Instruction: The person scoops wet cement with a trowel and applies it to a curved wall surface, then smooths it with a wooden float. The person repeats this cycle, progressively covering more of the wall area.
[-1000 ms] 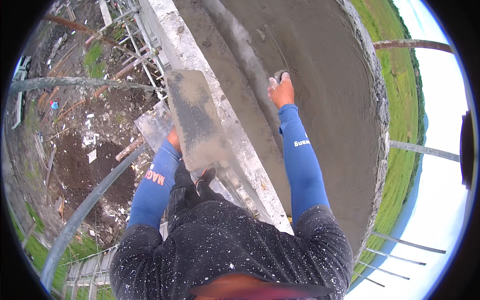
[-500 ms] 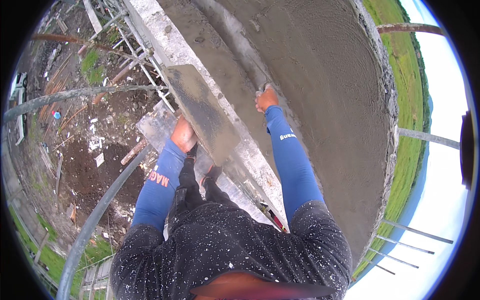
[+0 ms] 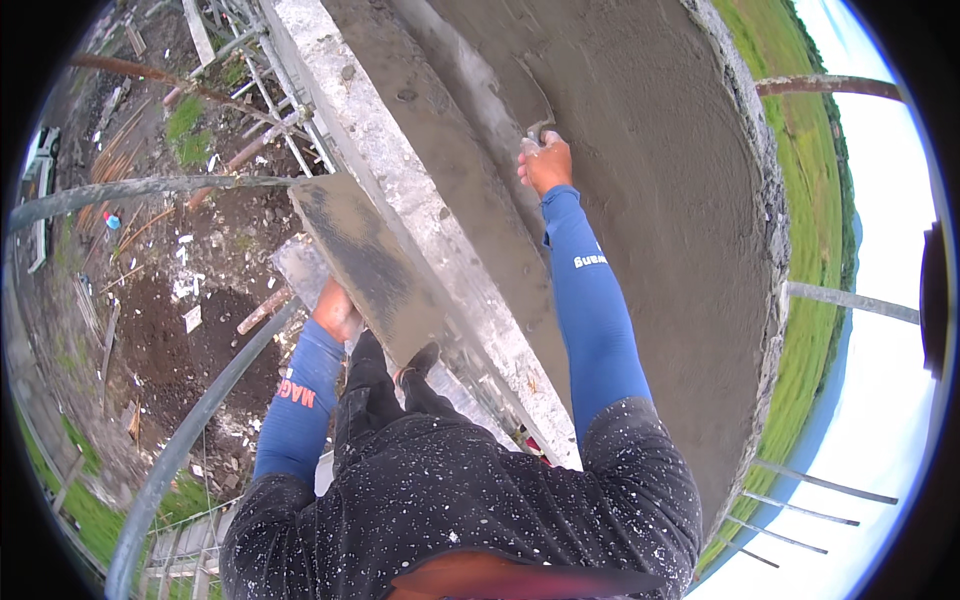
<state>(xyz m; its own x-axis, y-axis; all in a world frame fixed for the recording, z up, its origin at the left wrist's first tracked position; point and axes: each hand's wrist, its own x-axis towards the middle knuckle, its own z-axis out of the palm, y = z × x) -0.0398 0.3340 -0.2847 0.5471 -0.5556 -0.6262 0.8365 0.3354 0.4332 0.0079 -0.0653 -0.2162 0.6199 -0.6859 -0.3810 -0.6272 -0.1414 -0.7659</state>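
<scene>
My left hand (image 3: 337,311) grips a flat rectangular mortar board (image 3: 372,268) from underneath, its fingers mostly hidden by it. Wet grey mortar smears the top of the board. My right hand (image 3: 546,163), arm stretched out, is closed round the handle of a trowel (image 3: 543,92). Only a thin curved edge of the blade shows, lying nearly flat against the wet plaster (image 3: 660,190) of the wall. Beside the trowel a paler groove (image 3: 465,65) runs along the plaster.
A rough concrete ledge (image 3: 405,190) separates the board from the plastered face. Scaffold pipes (image 3: 205,400) curve along the left, above rubble-strewn ground (image 3: 150,340). My feet (image 3: 420,362) stand on a metal platform (image 3: 300,268). More pipes (image 3: 850,300) jut out at right over grass.
My right hand has moved forward and slightly right along the wall with the trowel, whose blade edge now shows. The mortar board in my left hand has shifted left and back, away from the ledge.
</scene>
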